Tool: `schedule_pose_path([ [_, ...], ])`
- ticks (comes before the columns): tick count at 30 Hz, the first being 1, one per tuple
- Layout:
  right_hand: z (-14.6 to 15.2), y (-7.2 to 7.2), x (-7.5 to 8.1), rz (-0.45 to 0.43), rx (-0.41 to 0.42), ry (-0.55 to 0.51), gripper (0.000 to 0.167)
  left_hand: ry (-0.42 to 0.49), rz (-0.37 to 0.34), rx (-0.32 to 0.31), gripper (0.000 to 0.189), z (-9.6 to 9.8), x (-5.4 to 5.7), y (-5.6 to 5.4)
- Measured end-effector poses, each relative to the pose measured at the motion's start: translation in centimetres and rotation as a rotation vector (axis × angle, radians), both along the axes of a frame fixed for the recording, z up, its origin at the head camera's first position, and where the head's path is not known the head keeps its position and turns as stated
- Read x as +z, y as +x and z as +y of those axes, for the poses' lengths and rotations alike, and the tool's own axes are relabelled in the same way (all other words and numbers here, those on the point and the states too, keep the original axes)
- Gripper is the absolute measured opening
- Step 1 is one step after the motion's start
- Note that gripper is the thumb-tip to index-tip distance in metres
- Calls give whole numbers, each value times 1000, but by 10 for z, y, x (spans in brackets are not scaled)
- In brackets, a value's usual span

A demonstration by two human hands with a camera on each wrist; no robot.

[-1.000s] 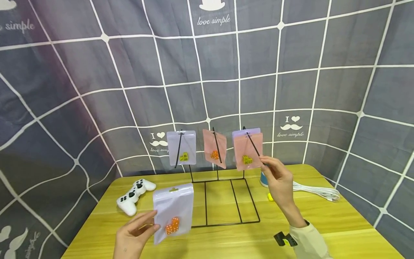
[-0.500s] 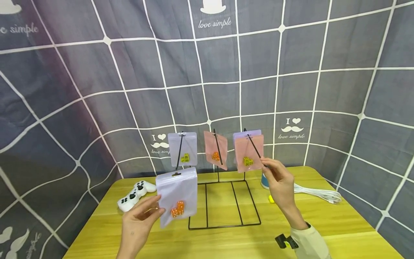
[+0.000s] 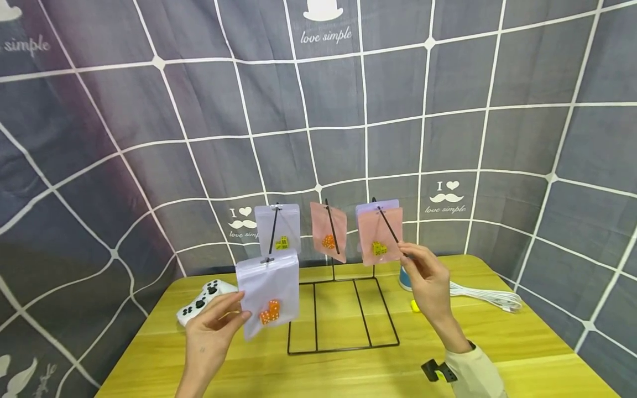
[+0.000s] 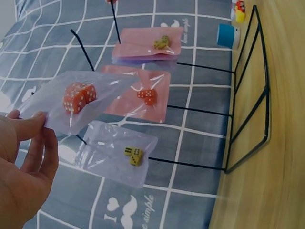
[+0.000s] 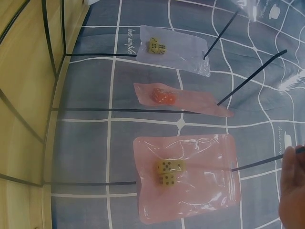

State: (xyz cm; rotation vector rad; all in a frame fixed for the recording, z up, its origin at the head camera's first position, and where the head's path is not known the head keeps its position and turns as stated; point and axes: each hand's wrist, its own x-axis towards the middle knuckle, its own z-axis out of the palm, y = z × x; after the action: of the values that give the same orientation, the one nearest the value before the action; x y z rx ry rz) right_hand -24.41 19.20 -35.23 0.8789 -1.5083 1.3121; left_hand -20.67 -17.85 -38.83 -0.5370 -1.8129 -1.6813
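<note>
My left hand pinches the left edge of a lilac zip bag with orange dice inside. The bag's hang hole is right at the tip of the rack's left prong. Behind it on that prong hangs a lilac bag with yellow dice. A pink bag with orange dice hangs from the middle prong. On the right prong a pink bag with yellow dice hangs in front of another lilac bag. My right hand pinches the tip of this right prong.
The black wire rack's base stands on the wooden table. A white game controller lies left, partly behind my left hand. To the right are a blue-and-white item, a yellow object and a coiled white cable.
My left hand has raised the lilac bag with orange dice from low over the table to the left prong's tip. My right hand keeps its grip on the right prong.
</note>
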Motion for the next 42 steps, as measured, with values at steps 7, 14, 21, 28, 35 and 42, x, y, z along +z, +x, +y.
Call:
schedule_pose_path([
  [7,-1,-1,0,-13,10,-1,30,46,-5,44,38,5,-3,-14],
  [14,-1,0,1,-7,-2,-7,30,76,-10,56,38,10,-2,-31],
  [21,-1,-2,2,3,-6,13,32,69,-53,126,37,13,-1,-46],
  [28,0,-1,0,1,-27,20,31,76,-11,92,35,24,13,-54],
  [35,1,-1,-1,-6,-18,23,32,87,-46,125,35,29,19,-67],
  [42,1,-2,-1,1,-30,21,32,82,-13,126,36,26,24,-81],
])
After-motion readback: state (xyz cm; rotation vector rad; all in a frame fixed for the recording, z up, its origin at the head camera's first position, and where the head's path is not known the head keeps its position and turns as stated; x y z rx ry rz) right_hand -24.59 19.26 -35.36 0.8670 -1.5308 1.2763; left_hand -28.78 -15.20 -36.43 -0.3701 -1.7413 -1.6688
